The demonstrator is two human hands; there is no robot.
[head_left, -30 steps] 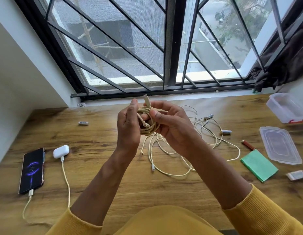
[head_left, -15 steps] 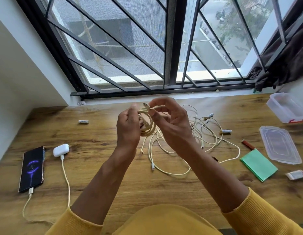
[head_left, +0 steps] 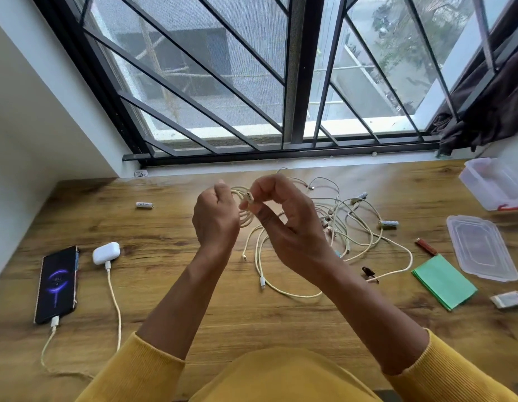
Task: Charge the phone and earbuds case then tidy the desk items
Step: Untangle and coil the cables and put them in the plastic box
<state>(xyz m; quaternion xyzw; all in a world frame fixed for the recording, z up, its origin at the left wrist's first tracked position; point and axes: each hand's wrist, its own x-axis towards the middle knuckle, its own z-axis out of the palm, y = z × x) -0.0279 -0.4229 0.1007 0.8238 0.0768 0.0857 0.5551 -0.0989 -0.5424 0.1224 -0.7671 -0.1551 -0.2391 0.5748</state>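
1. Compared with the frame a second before, the plug end had been brought down from above the coil and was pinched in the right hand [head_left: 283, 224], whose fingertips [head_left: 253, 203] were closed on the connector; the left hand [head_left: 215, 220] was shut as a fist around the coiled cable [head_left: 246, 216], held above the desk [head_left: 170, 227] between the two hands.
2. Charging was judged done: the phone [head_left: 57, 284], screen lit, lay at the left edge with a cable plugged in, and the earbuds case [head_left: 106, 252] sat just beside it, likewise plugged in.
3. Tidying was judged barely begun: one cable was being wound, while the loose cable tangle [head_left: 338, 224] lay spread right of centre.
4. Smaller items were left scattered: a green pad [head_left: 443, 282], a container lid [head_left: 481, 246] and an open plastic container [head_left: 495, 182] at the right edge, two batteries [head_left: 144, 204] [head_left: 388, 224], a brown stick-like item [head_left: 425, 246], a small wrapped item [head_left: 508, 299] and a small dark clip-like piece [head_left: 367, 271].
5. Open room was found in the near-centre strip and between the charging devices and the tangle; the far edge was bounded by the window frame [head_left: 281, 153].
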